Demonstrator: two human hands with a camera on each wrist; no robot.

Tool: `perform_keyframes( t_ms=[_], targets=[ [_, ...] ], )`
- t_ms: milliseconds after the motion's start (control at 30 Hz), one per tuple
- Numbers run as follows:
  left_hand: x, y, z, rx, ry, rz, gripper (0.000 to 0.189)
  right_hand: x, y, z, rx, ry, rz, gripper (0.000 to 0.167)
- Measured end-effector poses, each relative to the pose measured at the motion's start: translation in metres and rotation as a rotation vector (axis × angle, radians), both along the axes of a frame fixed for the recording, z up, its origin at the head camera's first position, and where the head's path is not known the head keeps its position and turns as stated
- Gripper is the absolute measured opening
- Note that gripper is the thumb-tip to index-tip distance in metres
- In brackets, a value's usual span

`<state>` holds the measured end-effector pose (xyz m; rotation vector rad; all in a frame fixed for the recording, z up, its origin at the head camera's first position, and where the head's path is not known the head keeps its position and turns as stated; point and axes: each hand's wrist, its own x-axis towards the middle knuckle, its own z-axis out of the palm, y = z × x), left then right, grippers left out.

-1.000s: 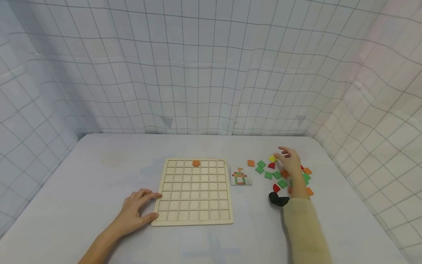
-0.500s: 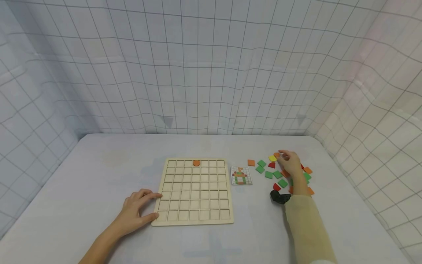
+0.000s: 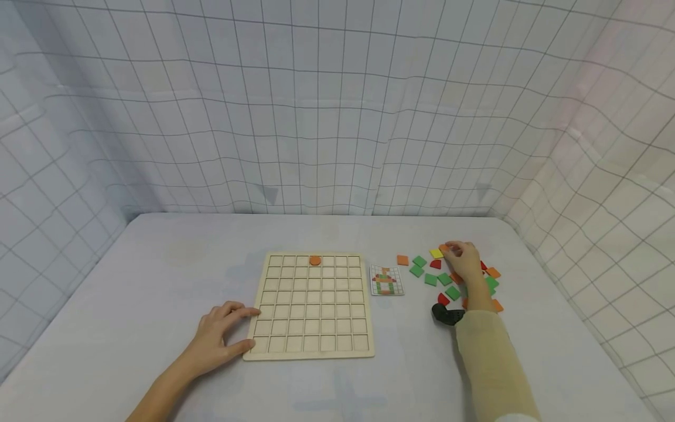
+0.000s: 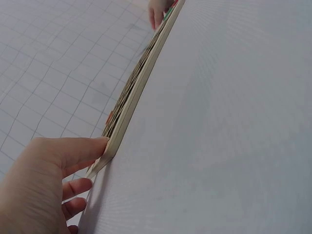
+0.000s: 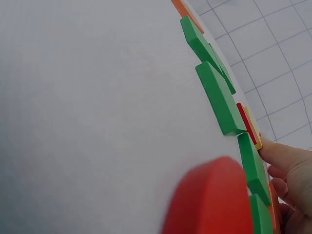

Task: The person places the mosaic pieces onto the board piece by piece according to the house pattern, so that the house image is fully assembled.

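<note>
My left hand rests at the left side of a pale wooden grid board, its thumb on the frame near the front corner and its index fingertip farther up the edge. An orange round piece lies in a top-row cell. At the back right, my right hand pinches a small orange tile at the table surface, its thumb and index fingertip right at it. A yellow tile lies just left of those fingertips. The right wrist view shows the thumb beside the yellow tile, with the other fingers partly hidden.
Green tiles, red quarter-round pieces and more orange tiles lie scattered around the right hand. A pattern card lies right of the board. A dark strap piece shows at the right wrist. A gridded cloth stands behind the table.
My right hand has lowered and shifted slightly right, and its thumb and index finger have closed in on the orange tile beside the yellow one. The left hand and board stay put.
</note>
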<state>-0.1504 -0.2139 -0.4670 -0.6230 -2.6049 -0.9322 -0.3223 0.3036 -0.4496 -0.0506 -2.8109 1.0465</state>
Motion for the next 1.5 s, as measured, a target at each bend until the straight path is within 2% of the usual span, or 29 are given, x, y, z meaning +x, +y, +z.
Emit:
perform_keyframes(
  t_ms=[200,333,467,633,833,967,1300,1500],
  targets=[
    [-0.001,0.0,0.001,-0.003,0.004,-0.001,0.046,0.003,-0.002,0.002,-0.044,-0.007,0.0,0.042],
    [-0.001,0.001,0.001,-0.003,0.004,-0.002,0.046,0.002,-0.007,0.007,-0.048,0.041,0.023,0.042],
    [-0.001,0.0,0.0,-0.003,0.009,0.003,0.046,0.001,-0.02,0.017,-0.047,0.142,0.105,0.038],
    [-0.002,0.0,0.0,-0.002,0.005,0.001,0.046,0.0,-0.045,0.03,-0.078,0.232,0.215,0.036],
    [-0.001,0.001,0.0,-0.004,0.008,-0.006,0.046,-0.002,-0.081,0.042,-0.052,0.322,0.348,0.031],
    [-0.001,0.001,0.001,0.003,0.003,-0.012,0.046,0.001,-0.106,0.045,-0.055,0.305,0.425,0.03],
    [0.001,0.0,0.002,0.009,-0.006,-0.014,0.046,0.006,-0.16,0.037,-0.07,0.253,0.609,0.028],
    [0.001,-0.002,0.002,0.019,-0.007,-0.022,0.047,0.008,-0.184,0.034,-0.009,0.174,0.667,0.028]
  ],
)
